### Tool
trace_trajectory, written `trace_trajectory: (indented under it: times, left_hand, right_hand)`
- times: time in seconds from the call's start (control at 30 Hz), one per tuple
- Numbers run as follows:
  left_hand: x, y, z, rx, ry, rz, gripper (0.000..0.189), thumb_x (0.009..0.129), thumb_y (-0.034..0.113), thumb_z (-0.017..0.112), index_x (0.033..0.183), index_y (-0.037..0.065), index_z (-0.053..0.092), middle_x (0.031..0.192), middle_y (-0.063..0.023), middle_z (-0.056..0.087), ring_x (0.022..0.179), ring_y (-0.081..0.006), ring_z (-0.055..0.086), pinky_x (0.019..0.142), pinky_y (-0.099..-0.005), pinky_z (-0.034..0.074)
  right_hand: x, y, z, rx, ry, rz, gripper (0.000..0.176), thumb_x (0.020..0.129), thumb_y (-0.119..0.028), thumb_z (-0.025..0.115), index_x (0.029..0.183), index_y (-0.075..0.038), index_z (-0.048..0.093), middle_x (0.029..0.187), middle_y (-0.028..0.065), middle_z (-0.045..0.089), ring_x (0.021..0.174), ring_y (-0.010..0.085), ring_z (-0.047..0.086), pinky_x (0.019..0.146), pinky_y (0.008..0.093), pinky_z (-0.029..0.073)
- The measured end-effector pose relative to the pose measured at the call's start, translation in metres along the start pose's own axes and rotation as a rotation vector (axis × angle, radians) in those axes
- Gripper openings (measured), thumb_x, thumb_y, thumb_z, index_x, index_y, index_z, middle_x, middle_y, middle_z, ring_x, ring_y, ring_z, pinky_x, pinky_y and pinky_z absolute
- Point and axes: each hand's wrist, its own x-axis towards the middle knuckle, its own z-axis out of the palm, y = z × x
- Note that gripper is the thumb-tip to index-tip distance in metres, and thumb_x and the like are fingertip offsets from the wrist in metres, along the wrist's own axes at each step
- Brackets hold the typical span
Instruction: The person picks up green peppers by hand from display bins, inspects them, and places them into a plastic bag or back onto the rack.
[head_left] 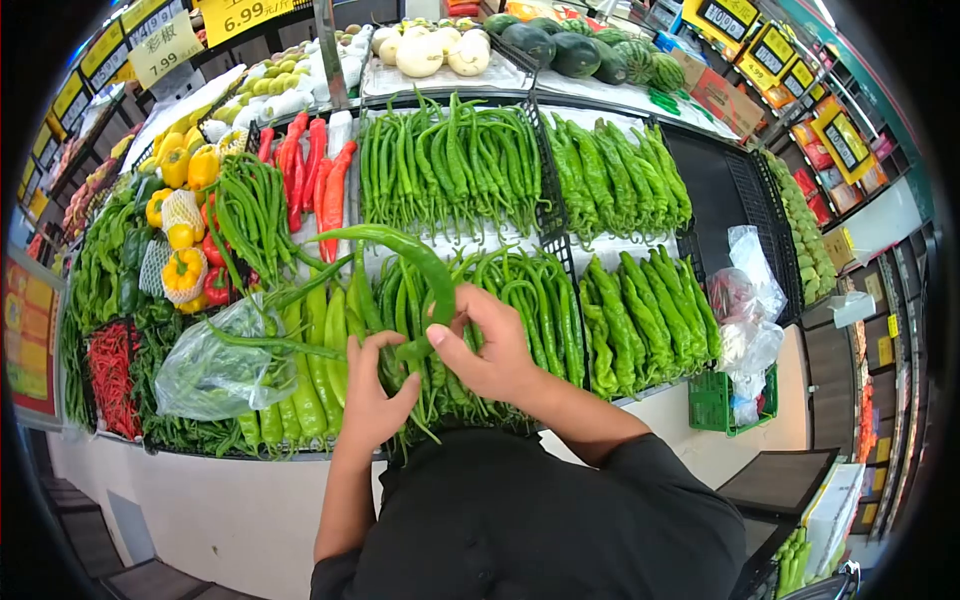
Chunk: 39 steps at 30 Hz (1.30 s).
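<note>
My right hand (485,345) pinches a long, curved green chili pepper (425,262) between thumb and fingers, its tip arching up and left. Close beside it, my left hand (375,390) is curled around several long green chili peppers (280,345), which stick out to the left; its palm is partly hidden. Beneath both hands lie rows of long green peppers (520,310) in the front tray. A clear plastic bag (225,360) rests on the peppers left of my left hand.
Behind are more green chili peppers (450,165), red peppers (335,200) and yellow bell peppers (183,275). Wrinkled green peppers (650,320) fill the trays on the right. A green basket (705,400) with plastic bags (745,330) stands at the right end. Watermelons (575,57) lie at the back.
</note>
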Motion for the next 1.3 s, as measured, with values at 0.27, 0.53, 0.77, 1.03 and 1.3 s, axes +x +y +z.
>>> trace_trajectory:
  times: [0.27, 0.53, 0.77, 1.03, 1.3]
  left_hand:
    - [-0.003, -0.019, -0.001, -0.081, 0.043, -0.138, 0.041, 0.083, 0.011, 0.068, 0.120, 0.009, 0.050, 0.129, -0.0152, 0.050, 0.141, -0.0461, 0.023, 0.118, -0.0514, 0.010]
    - [-0.012, -0.041, -0.011, -0.041, 0.180, -0.232, 0.032, 0.085, 0.010, 0.064, 0.115, 0.008, 0.052, 0.124, -0.0154, 0.052, 0.140, -0.0450, 0.026, 0.117, -0.0494, 0.014]
    - [-0.009, -0.044, -0.010, 0.014, 0.229, -0.265, 0.029, 0.084, 0.008, 0.063, 0.111, 0.007, 0.052, 0.119, -0.0156, 0.052, 0.132, -0.0418, 0.034, 0.116, -0.0469, 0.017]
    - [0.002, -0.043, -0.004, 0.084, 0.221, -0.233, 0.027, 0.081, 0.005, 0.062, 0.107, 0.005, 0.053, 0.112, -0.0128, 0.051, 0.113, -0.0293, 0.044, 0.110, -0.0402, 0.025]
    - [0.008, -0.040, -0.006, 0.030, 0.121, -0.308, 0.028, 0.085, 0.008, 0.063, 0.111, 0.009, 0.053, 0.125, -0.0174, 0.051, 0.136, -0.0450, 0.027, 0.115, -0.0484, 0.017]
  right_hand:
    - [0.063, 0.007, -0.079, -0.084, 0.331, 0.056, 0.024, 0.098, -0.015, 0.052, 0.115, 0.001, 0.057, 0.083, 0.0014, 0.058, 0.071, 0.0080, 0.052, 0.060, 0.0259, 0.044]
    - [0.153, 0.148, -0.177, -0.345, 0.458, 0.297, 0.039, 0.099, -0.019, 0.053, 0.130, 0.004, 0.052, 0.091, 0.0093, 0.070, 0.067, 0.0141, 0.062, 0.061, 0.0294, 0.050]
    - [0.194, 0.278, -0.205, -0.551, 0.459, 0.484, 0.033, 0.096, -0.027, 0.056, 0.107, 0.004, 0.062, 0.093, 0.0176, 0.071, 0.089, 0.0331, 0.068, 0.082, 0.0437, 0.050]
    - [0.206, 0.292, -0.194, -1.034, 0.127, 0.655, 0.031, 0.092, -0.027, 0.060, 0.100, 0.003, 0.063, 0.104, 0.0271, 0.067, 0.099, 0.0435, 0.064, 0.086, 0.0494, 0.051]
    - [0.188, 0.286, -0.181, -1.130, 0.097, 0.549, 0.043, 0.088, -0.019, 0.068, 0.119, 0.004, 0.050, 0.107, 0.0304, 0.062, 0.099, 0.0441, 0.064, 0.085, 0.0483, 0.052]
